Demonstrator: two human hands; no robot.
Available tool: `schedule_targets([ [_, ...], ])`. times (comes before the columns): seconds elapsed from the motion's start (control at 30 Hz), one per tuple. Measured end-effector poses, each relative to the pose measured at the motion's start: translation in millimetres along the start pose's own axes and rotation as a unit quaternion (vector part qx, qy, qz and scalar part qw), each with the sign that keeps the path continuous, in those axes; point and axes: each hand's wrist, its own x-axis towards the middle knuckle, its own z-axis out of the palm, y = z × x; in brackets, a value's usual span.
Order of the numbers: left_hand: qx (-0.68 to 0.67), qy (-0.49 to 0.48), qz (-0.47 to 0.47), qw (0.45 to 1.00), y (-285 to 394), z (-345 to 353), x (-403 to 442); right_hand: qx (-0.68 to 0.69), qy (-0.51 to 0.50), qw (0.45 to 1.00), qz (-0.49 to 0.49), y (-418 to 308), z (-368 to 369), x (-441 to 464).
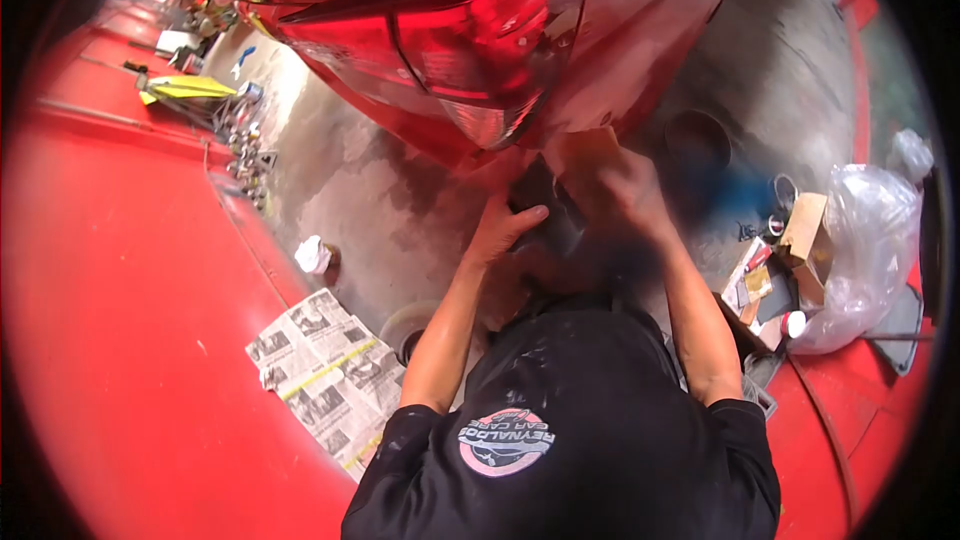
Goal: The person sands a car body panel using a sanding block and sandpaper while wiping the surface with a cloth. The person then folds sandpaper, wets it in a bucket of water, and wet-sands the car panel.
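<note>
A red car's rear corner, with its tail light (470, 35) and painted bumper (440, 145), fills the top middle of the head view. My right hand (635, 190), blurred, grips a tan-brown piece of sandpaper (590, 155) close to the bumper's lower edge. Left of it, my left hand (507, 225) is at the lower part of the bumper, with the thumb stretched out. Its fingers reach up toward the red surface and are partly blurred; whether they touch it I cannot tell. Nothing shows in that hand.
Newspaper sheets (335, 370) lie at the lower left, near a crumpled white wad (313, 255). To the right are a cardboard box (806, 240), a clear plastic bag (865, 240) and a tray of small items. A dark round container (698, 140) stands behind my right hand.
</note>
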Motion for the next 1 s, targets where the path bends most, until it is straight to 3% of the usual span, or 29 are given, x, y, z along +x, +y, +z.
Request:
schedule_targets([
  [0.03,-0.003,-0.009,0.000,1.000,1.0,-13.2,-1.2,-0.007,0.006,1.000,0.003,-19.9,4.4,4.8],
  [0.1,-0.027,-0.080,-0.017,0.996,8.6,-36.0,-1.7,0.187,-0.009,0.966,0.179,-56.0,9.8,13.5],
  [0.2,-0.094,-0.159,-0.021,0.982,31.4,-54.3,-5.7,0.165,-0.032,0.957,0.236,-58.7,22.6,16.0],
  [0.33,-0.119,-0.183,-0.001,0.976,39.8,-61.7,-1.1,0.119,0.044,0.966,0.223,-33.8,54.0,7.6],
  [0.43,-0.060,-0.157,-0.024,0.986,30.0,-66.2,2.4,-0.030,0.105,0.984,0.140,-14.0,83.5,-1.1],
  [0.5,-0.031,-0.169,0.013,0.985,28.3,-66.0,5.3,-0.129,0.140,0.978,0.083,-9.5,99.3,-0.9],
  [0.53,-0.029,-0.170,0.011,0.985,29.1,-64.4,4.9,-0.026,0.103,0.982,0.156,-52.8,97.7,6.8],
  [0.63,-0.025,-0.139,0.002,0.990,32.3,-62.1,5.4,0.037,0.048,0.980,0.190,-34.0,92.8,4.3],
  [0.67,0.009,-0.131,0.003,0.991,33.7,-65.9,7.9,0.045,0.047,0.980,0.189,-20.5,90.6,3.1],
  [0.73,0.054,-0.120,0.002,0.991,34.8,-70.2,12.4,0.231,-0.014,0.962,0.143,-6.1,86.2,8.9],
  [0.83,0.048,-0.127,-0.019,0.991,41.0,-60.7,18.5,0.225,0.056,0.956,0.180,-23.8,81.1,17.7],
  [0.93,0.051,-0.163,-0.066,0.983,52.6,-41.9,25.9,0.270,0.061,0.934,0.228,-4.8,70.9,29.5],
  [1.0,0.131,-0.080,0.014,0.988,43.3,-33.0,25.2,0.244,0.069,0.935,0.248,13.6,65.6,33.5],
])
